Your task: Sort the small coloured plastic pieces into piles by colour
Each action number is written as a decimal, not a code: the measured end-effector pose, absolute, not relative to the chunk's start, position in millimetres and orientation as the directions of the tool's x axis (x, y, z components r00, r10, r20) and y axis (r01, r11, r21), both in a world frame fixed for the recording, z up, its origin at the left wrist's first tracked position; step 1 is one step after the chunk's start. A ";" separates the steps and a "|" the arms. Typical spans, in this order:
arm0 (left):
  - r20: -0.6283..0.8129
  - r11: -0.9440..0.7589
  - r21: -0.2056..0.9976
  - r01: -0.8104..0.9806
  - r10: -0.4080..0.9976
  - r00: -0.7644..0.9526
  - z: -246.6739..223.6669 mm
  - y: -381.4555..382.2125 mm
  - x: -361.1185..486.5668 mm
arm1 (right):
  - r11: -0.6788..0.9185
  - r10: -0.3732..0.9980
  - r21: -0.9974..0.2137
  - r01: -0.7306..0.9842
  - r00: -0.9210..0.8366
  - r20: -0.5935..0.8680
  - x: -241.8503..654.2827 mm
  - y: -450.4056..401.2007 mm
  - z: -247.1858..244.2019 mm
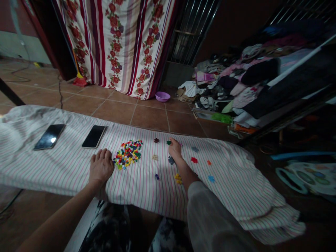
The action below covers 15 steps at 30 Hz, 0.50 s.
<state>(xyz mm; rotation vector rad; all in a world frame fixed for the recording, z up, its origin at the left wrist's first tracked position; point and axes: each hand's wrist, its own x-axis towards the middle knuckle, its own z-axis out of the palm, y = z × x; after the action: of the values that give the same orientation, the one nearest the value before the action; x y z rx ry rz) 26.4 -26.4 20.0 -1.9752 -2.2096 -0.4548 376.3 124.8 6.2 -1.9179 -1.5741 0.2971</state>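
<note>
Dark-green small-piece cluster (168, 142), frame centre, is apparently being adjusted by right hand (175, 148), fingertips nearly closed; grip unclear. Fine control is needed. Left hand (102, 166), loosely open, is rested beside multicoloured small-piece pile (128, 154), centre-left.

single head-worn view, facing forward and down, hands within reach

My left hand (101, 166) rests palm down, fingers together and pointing forward, forearm bare; my right hand (174, 147) reaches further out, fingers bunched, its forearm sleeved in grey near the elbow.
</note>
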 end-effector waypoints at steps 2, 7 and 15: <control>0.309 0.085 0.136 0.987 0.943 -0.124 19.2 -26.3 26.0 | -0.089 0.940 -0.612 0.786 0.269 0.210 376.4 124.6 5.4; 0.317 0.077 0.139 0.987 0.941 -0.118 18.5 -26.5 25.7 | -0.087 0.935 -0.625 0.776 0.280 0.217 375.6 122.0 10.6; 0.314 0.076 0.115 0.990 0.943 -0.109 18.4 -26.9 25.4 | 0.157 0.938 -0.605 0.781 0.073 0.338 342.0 92.2 27.8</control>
<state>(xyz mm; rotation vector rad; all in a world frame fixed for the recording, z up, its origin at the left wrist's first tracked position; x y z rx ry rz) 25.4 -26.9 18.4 -1.9836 -2.1835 -0.4506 342.0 92.2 27.8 -1.6520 -1.7343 0.2856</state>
